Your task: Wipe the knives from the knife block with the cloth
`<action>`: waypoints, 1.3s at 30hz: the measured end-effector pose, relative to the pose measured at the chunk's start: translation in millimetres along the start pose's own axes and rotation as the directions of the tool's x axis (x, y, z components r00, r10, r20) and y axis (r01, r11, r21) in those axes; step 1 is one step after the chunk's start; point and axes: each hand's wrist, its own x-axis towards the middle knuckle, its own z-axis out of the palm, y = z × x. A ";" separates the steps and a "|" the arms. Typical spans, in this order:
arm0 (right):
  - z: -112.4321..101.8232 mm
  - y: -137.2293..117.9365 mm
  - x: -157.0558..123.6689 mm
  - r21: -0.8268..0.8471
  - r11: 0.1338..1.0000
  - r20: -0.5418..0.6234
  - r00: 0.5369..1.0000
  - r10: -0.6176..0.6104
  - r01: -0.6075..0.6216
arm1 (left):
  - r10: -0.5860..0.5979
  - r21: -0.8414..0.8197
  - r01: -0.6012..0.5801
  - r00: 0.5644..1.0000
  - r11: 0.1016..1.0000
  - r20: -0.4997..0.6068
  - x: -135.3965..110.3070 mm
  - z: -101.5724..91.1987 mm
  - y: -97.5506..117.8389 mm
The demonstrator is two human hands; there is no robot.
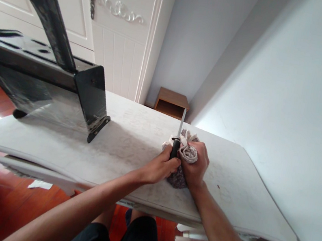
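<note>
My left hand [163, 166] is closed around the black handle of a honing steel [181, 124], whose thin grey rod points up and away from me. Close beside it, my right hand [198, 166] grips a bunched, rolled cloth [189, 153] in white and grey-brown. The cloth touches the steel near its guard, and part of it hangs down to the table between my hands. Both hands are low over the white table [132, 144], right of its middle.
A dark knife block [88, 92] with clear sides stands on the left of the table, a black-handled knife [53, 28] sticking up from it. Behind are a white cabinet [120, 48] and a small brown wooden box shelf [172, 97]. A pale wall [300, 98] borders the right.
</note>
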 end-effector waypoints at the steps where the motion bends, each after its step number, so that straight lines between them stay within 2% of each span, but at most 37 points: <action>1: 0.1 -1.6 0.1 0.000 1.000 -0.005 1.000 -0.001 0.001 | -0.007 -0.051 0.009 0.999 0.999 0.042 0.9 0.3 0.1; 6: 1.7 -6.7 1.3 -0.023 0.999 -0.018 0.999 0.039 -0.040 | -0.030 -0.178 0.054 0.990 0.983 0.136 1.8 -2.4 6.9; 9: 5.1 -3.1 2.2 -0.026 0.989 -0.020 0.989 0.146 -0.146 | -0.009 -0.242 0.057 0.981 0.969 0.193 -1.3 -2.5 11.0; 13: 8.6 6.3 2.9 0.026 0.911 -0.047 0.910 0.413 -0.412 | 0.038 -0.342 0.063 0.959 0.938 0.281 -5.3 1.3 11.2; 15: 8.6 9.1 3.1 0.080 0.872 -0.041 0.873 0.486 -0.482 | 0.048 -0.384 0.075 0.952 0.920 0.301 -5.8 2.3 10.4; 17: 8.0 9.6 3.4 0.130 0.858 -0.027 0.863 0.504 -0.497 | 0.044 -0.415 0.097 0.947 0.905 0.318 -5.6 2.0 10.4; 20: 7.4 7.8 4.5 0.170 0.861 -0.019 0.872 0.489 -0.479 | 0.030 -0.439 0.120 0.947 0.890 0.319 -5.1 0.7 11.7; 26: 8.6 3.9 4.0 0.223 0.833 -0.036 0.849 0.527 -0.507 | 0.053 -0.440 0.055 0.972 0.896 0.230 -2.5 1.3 10.8; 30: 9.2 4.8 1.9 0.215 0.819 -0.040 0.833 0.551 -0.532 | 0.033 -0.356 0.022 0.989 0.934 0.147 -1.2 2.9 8.2; 35: 7.8 2.6 5.0 0.237 0.790 -0.031 0.808 0.588 -0.565 | 0.047 -0.051 -0.047 0.999 0.998 -0.013 -1.6 6.8 2.8; 39: 6.7 -3.9 8.9 0.275 0.780 -0.006 0.811 0.585 -0.562 | 0.079 0.188 -0.049 0.985 0.981 -0.153 -1.3 5.6 -3.0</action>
